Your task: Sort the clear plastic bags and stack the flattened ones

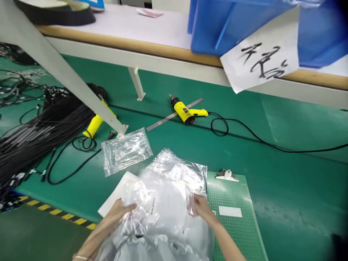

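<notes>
A stack of clear plastic bags (168,203) with small printed labels lies at the bottom centre, over the near part of the green surface. My left hand (122,212) grips the left side of the stack, thumb on top and the other fingers hidden beneath. At the right side, my right hand (200,206) has its fingers closed on the plastic. White paper (116,195) shows from under the stack on the left. Farther back and to the left lies a single clear bag (127,150), touched by neither hand.
A green clipboard (231,232) lies on the right. Behind are a yellow heat gun (185,111), a steel ruler (163,120) and another yellow tool (95,123). Black cables (40,127) fill the left. A blue bin (244,29) stands on the raised shelf (122,29).
</notes>
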### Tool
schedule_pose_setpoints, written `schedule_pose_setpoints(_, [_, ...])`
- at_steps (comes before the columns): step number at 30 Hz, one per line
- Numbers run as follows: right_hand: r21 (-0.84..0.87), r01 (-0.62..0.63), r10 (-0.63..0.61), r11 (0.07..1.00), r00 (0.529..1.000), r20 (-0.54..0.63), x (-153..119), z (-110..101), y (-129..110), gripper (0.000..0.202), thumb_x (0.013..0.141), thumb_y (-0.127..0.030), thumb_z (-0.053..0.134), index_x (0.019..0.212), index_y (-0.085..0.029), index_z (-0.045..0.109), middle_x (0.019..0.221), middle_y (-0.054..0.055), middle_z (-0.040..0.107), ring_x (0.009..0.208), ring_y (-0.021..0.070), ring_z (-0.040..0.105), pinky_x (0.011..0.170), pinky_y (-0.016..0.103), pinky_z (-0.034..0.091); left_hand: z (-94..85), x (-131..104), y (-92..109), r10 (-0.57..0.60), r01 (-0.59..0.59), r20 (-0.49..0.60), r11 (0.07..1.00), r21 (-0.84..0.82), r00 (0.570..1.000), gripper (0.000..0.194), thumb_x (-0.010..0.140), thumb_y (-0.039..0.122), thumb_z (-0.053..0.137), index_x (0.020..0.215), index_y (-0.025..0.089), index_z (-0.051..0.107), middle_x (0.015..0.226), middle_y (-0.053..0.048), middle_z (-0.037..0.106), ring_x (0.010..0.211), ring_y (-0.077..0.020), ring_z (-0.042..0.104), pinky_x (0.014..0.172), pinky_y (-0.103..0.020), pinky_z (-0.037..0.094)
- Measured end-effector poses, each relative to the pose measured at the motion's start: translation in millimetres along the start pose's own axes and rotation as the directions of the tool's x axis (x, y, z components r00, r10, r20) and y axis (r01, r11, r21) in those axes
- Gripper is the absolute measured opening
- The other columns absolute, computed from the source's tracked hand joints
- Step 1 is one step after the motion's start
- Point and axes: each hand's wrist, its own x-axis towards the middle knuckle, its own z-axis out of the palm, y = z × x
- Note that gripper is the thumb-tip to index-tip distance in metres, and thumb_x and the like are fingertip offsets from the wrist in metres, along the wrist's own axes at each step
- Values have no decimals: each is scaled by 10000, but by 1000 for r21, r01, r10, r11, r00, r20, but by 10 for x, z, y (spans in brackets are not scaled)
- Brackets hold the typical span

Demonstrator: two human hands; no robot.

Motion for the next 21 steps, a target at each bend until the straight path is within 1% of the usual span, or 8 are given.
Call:
schedule_pose_setpoints(2, [-35, 4, -4, 999, 1000, 3, -20, 55, 15, 364, 809, -508, 511, 818, -149, 570, 579, -15, 575, 526, 151, 596, 444, 258, 474, -37, 33, -156, -2, 2, 3, 1000, -25, 1000, 352, 562, 356, 769, 807, 135, 648, 830, -103, 707, 854, -308, 645, 757, -355, 512])
schedule_pose_setpoints(5, [-96, 19, -20, 995, 1000, -16, -85, 90, -6, 331, 898, -435, 435, 994, -136, 538, 716, 0, 612, 520, 102, 575, 459, 229, 468, -43, 78, -274, 7, -9, -38, 999, -51, 999, 328, 577, 291, 775, 816, 119, 630, 826, -115, 704, 824, -286, 650, 739, -332, 512])
schedule_pose_setpoints(10, [-219, 74, -110, 973, 981, -158, -203, 85, -100, 231, 877, -345, 520, 801, -134, 576, 654, -30, 570, 503, 80, 521, 508, 230, 466, -34, 111, -390, 0, -6, -63, 996, -94, 998, 302, 599, 207, 778, 841, 113, 625, 835, -103, 702, 813, -246, 656, 691, -273, 520])
schedule_pose_setpoints(13, [-214, 112, -166, 970, 952, -258, -384, -126, -247, 266, 844, -391, 531, 736, -151, 568, 570, -39, 548, 438, 90, 487, 469, 235, 430, -58, 122, -432, -27, 20, -55, 993, -114, 998, 305, 595, 173, 784, 844, 97, 626, 799, -107, 702, 784, -244, 662, 660, -269, 527])
schedule_pose_setpoints(15, [-179, 135, -184, 975, 939, -292, -602, -374, -377, 310, 753, -458, 585, 690, -155, 570, 495, -28, 532, 392, 117, 472, 423, 255, 391, -77, 114, -443, -34, 28, -47, 992, -123, 998, 312, 616, 180, 775, 870, 88, 619, 791, -106, 701, 763, -241, 664, 652, -278, 529])
schedule_pose_setpoints(18, [-102, 160, -181, 982, 947, -265, -1011, -757, -606, 394, 601, -508, 669, 743, -145, 617, 504, -1, 563, 431, 142, 506, 423, 257, 383, -94, 70, -437, -29, 23, -45, 992, -125, 999, 285, 668, 177, 739, 901, 80, 607, 803, -97, 696, 750, -222, 661, 655, -287, 528])
schedule_pose_setpoints(20, [-57, 150, -159, 987, 959, -235, -1255, -890, -792, 402, 551, -490, 711, 742, -145, 632, 540, 23, 602, 454, 147, 533, 431, 251, 399, -97, 31, -428, -18, 13, -40, 993, -121, 999, 249, 703, 169, 709, 911, 85, 601, 818, -77, 691, 749, -196, 656, 676, -295, 524])
schedule_pose_setpoints(21, [-23, 140, -142, 990, 968, -207, -1351, -891, -899, 393, 534, -473, 735, 733, -148, 641, 535, 25, 607, 441, 143, 532, 423, 245, 400, -97, 13, -424, -12, 8, -36, 993, -118, 999, 231, 717, 165, 698, 912, 90, 600, 819, -62, 687, 744, -181, 653, 688, -301, 522])
